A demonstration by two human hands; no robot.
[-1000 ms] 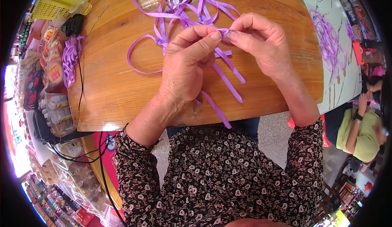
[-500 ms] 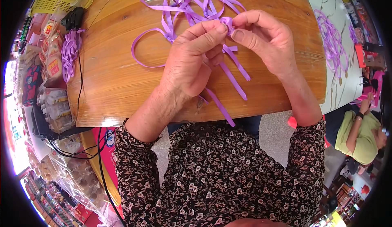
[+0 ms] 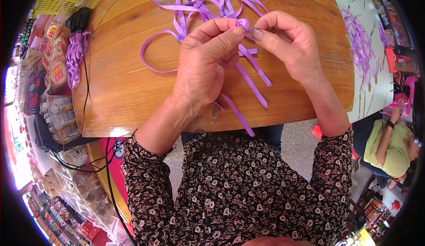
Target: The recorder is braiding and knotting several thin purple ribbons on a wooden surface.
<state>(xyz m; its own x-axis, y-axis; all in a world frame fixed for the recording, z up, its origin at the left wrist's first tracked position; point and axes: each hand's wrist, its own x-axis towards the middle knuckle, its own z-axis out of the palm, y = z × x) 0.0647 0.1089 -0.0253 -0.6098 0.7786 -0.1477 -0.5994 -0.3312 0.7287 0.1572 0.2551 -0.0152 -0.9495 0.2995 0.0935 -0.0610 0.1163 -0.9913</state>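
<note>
Over the wooden table (image 3: 124,100), my left hand (image 3: 206,55) pinches a small rolled or knotted piece of purple ribbon (image 3: 242,23) between thumb and forefinger. My right hand (image 3: 287,42) is closed too, thumb and forefinger gripping a thin strand of the same ribbon just to the right of the knot. Several ribbon tails (image 3: 251,84) hang below my hands onto the wood, one reaching the near edge. Beyond my hands lies a tangle of purple ribbons (image 3: 217,2) with small knots. A loop of ribbon (image 3: 142,53) spreads left of my left hand.
A purple ribbon bundle (image 3: 76,60) and a black cable (image 3: 88,95) are at the table's left edge, beside packaged goods (image 3: 57,69). To the right, more ribbons (image 3: 359,47) lie on a white marbled surface (image 3: 361,106). A person in a yellow-green top (image 3: 389,151) is at far right.
My fingertips have drawn slightly apart, showing a thin strand between them. My left hand has shifted a little left with the knot, and the loop beside it moved slightly left.
</note>
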